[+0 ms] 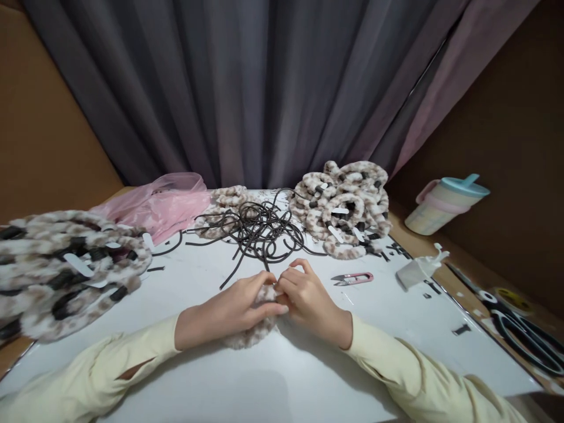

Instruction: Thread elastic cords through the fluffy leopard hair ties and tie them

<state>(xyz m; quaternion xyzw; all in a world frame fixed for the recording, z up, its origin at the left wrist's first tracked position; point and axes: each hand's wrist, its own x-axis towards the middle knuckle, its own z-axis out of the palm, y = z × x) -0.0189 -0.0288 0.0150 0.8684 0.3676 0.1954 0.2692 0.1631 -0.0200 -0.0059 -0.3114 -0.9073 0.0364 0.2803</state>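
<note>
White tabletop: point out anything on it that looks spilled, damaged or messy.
No spill or damage stands out. The dark cords lie in a loose tangle rather than sorted, and small black scraps are scattered on the right of the tabletop, which looks untidy.

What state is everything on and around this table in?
Left hand: closed on fluffy piece
Right hand: closed on it too
Dark cords: tangled
Pink bag: crumpled
Left fluffy rings: heaped
Right fluffy rings: heaped
Small snips: open
Cup: lidded
Scissors: lying flat, blades unclear
Curtain: hanging in folds
</note>
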